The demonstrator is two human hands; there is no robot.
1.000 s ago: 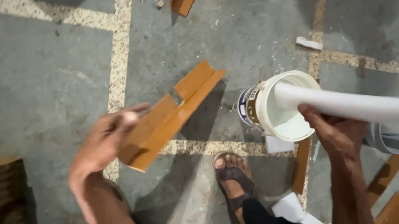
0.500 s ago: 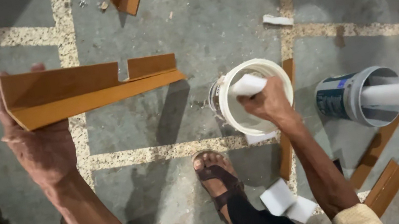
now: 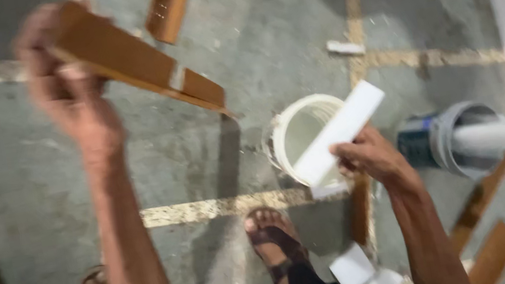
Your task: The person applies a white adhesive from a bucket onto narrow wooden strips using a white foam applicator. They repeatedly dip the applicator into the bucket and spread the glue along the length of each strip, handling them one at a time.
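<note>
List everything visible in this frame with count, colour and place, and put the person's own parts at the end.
angled wooden strip: 1, orange-brown, raised at upper left in the left hand
flat white piece: 1, white, held over the white tub by the right hand
white tub: 1, white, open, on the floor at centre
grey tub: 1, grey with blue side, right of the white tub, a white tube in it
wood offcuts: several, brown, top centre and lower right floor
white scraps: a few, bottom centre
floor: grey concrete with pale lines
sandalled feet: 2, bottom
left hand: blurred, gripping the strip
right hand: gripping the white piece
</note>
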